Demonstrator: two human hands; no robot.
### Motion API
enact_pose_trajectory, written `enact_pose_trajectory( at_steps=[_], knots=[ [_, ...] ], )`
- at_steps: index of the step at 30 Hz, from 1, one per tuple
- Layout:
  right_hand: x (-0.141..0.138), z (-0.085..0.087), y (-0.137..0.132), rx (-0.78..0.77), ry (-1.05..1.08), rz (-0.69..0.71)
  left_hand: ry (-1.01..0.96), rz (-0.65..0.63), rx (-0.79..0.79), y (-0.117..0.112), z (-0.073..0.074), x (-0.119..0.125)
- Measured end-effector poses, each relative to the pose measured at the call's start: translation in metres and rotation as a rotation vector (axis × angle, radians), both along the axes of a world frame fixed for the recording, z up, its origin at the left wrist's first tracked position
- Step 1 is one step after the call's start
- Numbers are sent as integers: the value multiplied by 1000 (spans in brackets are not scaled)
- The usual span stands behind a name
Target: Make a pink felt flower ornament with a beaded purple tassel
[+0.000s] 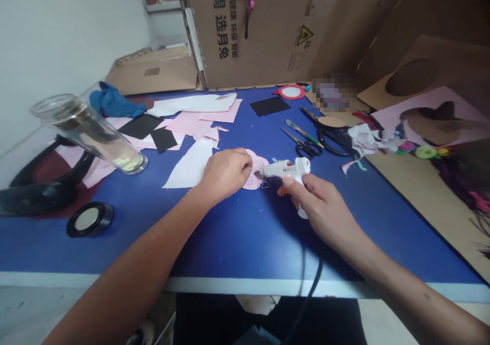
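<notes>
At frame centre, the left hand [226,172] curls over the pink felt piece [259,160], pinch hidden, while the right hand [325,200] grasps the glue gun [284,169], its nozzle [262,172] best kept low, steady, off skin.

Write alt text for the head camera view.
The right hand holds a white glue gun, its tip at a pink flower-shaped piece held by the left hand, over a blue table. Nearby are scissors, scraps and a glass bottle.

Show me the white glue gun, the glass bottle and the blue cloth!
White glue gun [282,170]: head view, on its body.
Glass bottle [100,137]: head view, on its side.
Blue cloth [115,101]: head view, on its middle.
</notes>
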State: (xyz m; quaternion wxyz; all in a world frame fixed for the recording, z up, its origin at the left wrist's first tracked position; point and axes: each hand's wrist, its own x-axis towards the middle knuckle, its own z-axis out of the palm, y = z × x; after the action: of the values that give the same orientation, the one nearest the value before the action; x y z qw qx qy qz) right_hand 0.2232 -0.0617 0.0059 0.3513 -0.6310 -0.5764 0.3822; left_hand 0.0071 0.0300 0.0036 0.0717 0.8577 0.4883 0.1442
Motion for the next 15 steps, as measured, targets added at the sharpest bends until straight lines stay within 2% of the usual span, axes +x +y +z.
enact_pose_trajectory(
  at_steps=[15],
  knots=[
    [-1,-3,0,30,-22,2,22,-14,0,-3,2,1]
  ],
)
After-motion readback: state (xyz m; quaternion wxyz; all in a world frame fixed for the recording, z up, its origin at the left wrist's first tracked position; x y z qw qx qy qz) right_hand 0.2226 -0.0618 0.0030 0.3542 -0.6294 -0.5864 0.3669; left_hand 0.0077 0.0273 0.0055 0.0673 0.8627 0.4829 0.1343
